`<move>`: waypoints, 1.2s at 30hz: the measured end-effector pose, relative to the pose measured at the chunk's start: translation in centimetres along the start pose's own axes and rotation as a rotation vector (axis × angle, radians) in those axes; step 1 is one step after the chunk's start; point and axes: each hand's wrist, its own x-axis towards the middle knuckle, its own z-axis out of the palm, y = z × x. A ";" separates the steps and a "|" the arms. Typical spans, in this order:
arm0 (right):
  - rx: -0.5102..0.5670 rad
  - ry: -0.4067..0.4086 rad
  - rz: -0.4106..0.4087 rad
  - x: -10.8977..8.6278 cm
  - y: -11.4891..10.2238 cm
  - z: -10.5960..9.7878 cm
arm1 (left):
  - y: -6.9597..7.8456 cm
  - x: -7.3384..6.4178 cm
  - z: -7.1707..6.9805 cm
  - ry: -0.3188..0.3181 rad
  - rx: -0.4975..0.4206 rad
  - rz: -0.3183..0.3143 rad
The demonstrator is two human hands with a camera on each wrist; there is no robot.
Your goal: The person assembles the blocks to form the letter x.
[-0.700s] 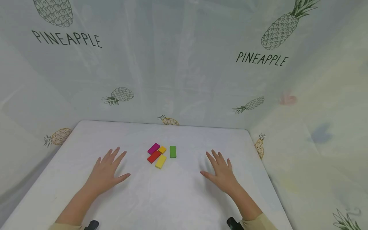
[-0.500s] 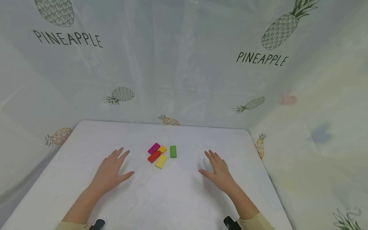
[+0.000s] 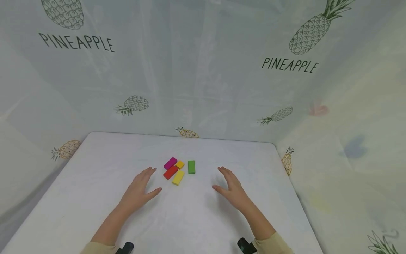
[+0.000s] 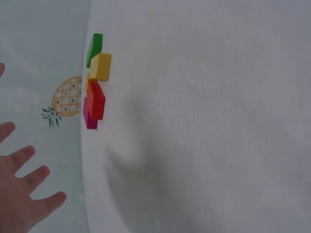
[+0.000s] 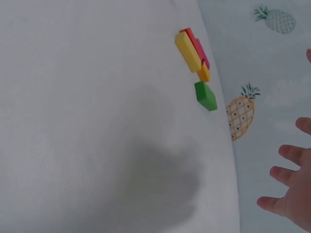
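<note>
Several coloured blocks lie grouped mid-table in the head view: a purple block (image 3: 170,163), a red block (image 3: 170,172), a small orange block (image 3: 179,164), a yellow block (image 3: 178,177) and, a little apart on the right, a green block (image 3: 191,167). My left hand (image 3: 137,192) hovers left of the red block, fingers extended and thumb spread, touching nothing. Right of the green block, farther off, my right hand (image 3: 233,192) is held above the table with its fingers relaxed, holding nothing. Both wrist views show the blocks apart from the fingers.
The blocks rest on a white-covered table (image 3: 190,218). Its far edge meets a pale curtain (image 3: 203,70) printed with pineapples, which also hangs along both sides. Dark wrist cameras (image 3: 246,246) show at the sleeves.
My left hand has moved right, closer to the blocks. My right hand has shifted left, also nearer to them. The blocks stay in the same arrangement.
</note>
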 end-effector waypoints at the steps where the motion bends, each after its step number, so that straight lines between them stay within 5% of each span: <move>1: 0.023 -0.004 0.001 0.1 -0.1 0.1 | 0.2 0.1 0.2 -0.004 -0.040 -0.015; 10: 0.160 -0.058 -0.002 0.8 -0.8 1.5 | 1.4 0.8 2.5 -0.093 -0.353 -0.187; 19: 0.228 -0.106 0.017 1.3 -1.4 2.9 | 2.6 1.7 4.3 -0.046 -0.557 -0.280; 36: 0.271 -0.170 0.021 2.2 -1.9 5.3 | 3.2 3.3 7.6 0.060 -0.566 -0.397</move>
